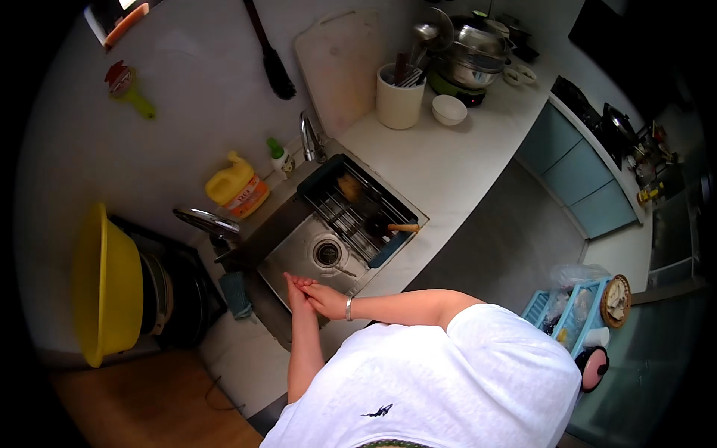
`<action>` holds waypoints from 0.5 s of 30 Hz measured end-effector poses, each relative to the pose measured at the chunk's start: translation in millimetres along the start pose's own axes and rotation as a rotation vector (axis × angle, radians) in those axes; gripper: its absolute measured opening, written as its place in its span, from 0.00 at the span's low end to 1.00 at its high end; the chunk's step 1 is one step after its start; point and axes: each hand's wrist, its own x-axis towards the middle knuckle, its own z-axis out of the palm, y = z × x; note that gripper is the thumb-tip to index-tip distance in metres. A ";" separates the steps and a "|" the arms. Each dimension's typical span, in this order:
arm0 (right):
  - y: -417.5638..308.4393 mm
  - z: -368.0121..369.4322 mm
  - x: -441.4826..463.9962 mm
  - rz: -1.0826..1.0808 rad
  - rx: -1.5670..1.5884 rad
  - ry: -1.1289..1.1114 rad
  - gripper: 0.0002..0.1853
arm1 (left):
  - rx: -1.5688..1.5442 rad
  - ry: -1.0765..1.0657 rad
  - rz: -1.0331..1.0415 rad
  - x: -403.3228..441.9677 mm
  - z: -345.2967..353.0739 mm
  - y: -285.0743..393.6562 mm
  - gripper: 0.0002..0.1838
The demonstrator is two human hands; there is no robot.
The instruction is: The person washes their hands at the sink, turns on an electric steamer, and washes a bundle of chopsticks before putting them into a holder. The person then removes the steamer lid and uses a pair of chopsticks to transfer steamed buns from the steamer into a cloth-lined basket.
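Observation:
My left hand (pixel 294 290) and my right hand (pixel 326 301) are clasped together over the near edge of the sink (pixel 299 257). The right fingers wrap across the left hand, and a silvery bracelet (pixel 348 308) circles the right wrist. Some fingers of both hands are hidden where they overlap. Beyond them lies the steel basin with its round drain (pixel 326 253). A dark-framed drying rack (pixel 320 179) sits across the basin's right part, holding a wooden-handled brush (pixel 402 227) and a tan lump (pixel 349 187). A faucet (pixel 205 221) stands left of the basin.
Behind the sink are a yellow jug (pixel 237 187), a green-capped bottle (pixel 281 158) and another faucet (pixel 309 138). A utensil holder (pixel 399 103), white bowl (pixel 449 110) and steel pot (pixel 474 56) stand farther back. A blue cloth (pixel 236 295) and yellow basin (pixel 108 291) are at left.

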 end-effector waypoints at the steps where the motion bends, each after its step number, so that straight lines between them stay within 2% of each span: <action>1: 5.2 2.1 -5.6 0.011 -0.005 0.003 0.24 | 0.068 0.053 -0.024 0.4 -0.4 -4.9 0.23; 3: 8.6 1.4 -12.3 -0.038 -0.095 0.043 0.26 | 0.136 0.099 -0.055 -0.9 0.4 -11.6 0.23; 4: 8.1 -3.4 -16.8 -0.033 -0.102 0.047 0.26 | 0.282 0.122 -0.037 -2.7 1.6 -15.0 0.22; 5: 7.4 -11.1 -20.8 0.051 -0.139 -0.070 0.27 | 0.430 0.143 -0.016 -3.3 3.2 -17.0 0.22; 6: 3.5 -21.3 -22.0 0.136 -0.175 -0.186 0.29 | 0.430 0.135 -0.023 -2.3 0.3 -14.6 0.22; 7: 3.4 -31.1 -20.4 0.138 -0.180 -0.177 0.29 | 0.607 0.058 -0.083 0.6 -5.5 -5.8 0.19; 8: 4.0 -43.4 -16.3 0.022 -0.324 -0.304 0.30 | 0.782 -0.023 -0.141 6.5 -8.7 3.7 0.17; 9: 3.9 -56.1 -12.0 -0.092 -0.468 -0.434 0.31 | 0.783 -0.033 -0.145 10.7 -5.9 15.5 0.17; 10: 0.9 -64.8 -2.8 -0.086 -0.470 -0.430 0.31 | 1.140 -0.218 -0.060 8.6 1.7 31.5 0.14; 11: -5.9 -70.0 11.9 0.105 -0.458 -0.495 0.30 | 1.491 -0.410 0.035 -0.5 13.6 44.1 0.14; 12: -15.2 -77.5 25.5 0.292 -0.442 -0.558 0.29 | 1.483 -0.483 0.048 -22.6 43.1 61.8 0.15; 14: -69.7 -105.0 47.0 0.021 -0.183 -0.424 0.26 | 1.367 -0.627 0.051 -64.8 102.0 102.8 0.21; 15: -110.7 -122.3 55.7 0.008 -0.043 -0.428 0.25 | 1.298 -0.693 0.069 -92.2 132.4 121.8 0.23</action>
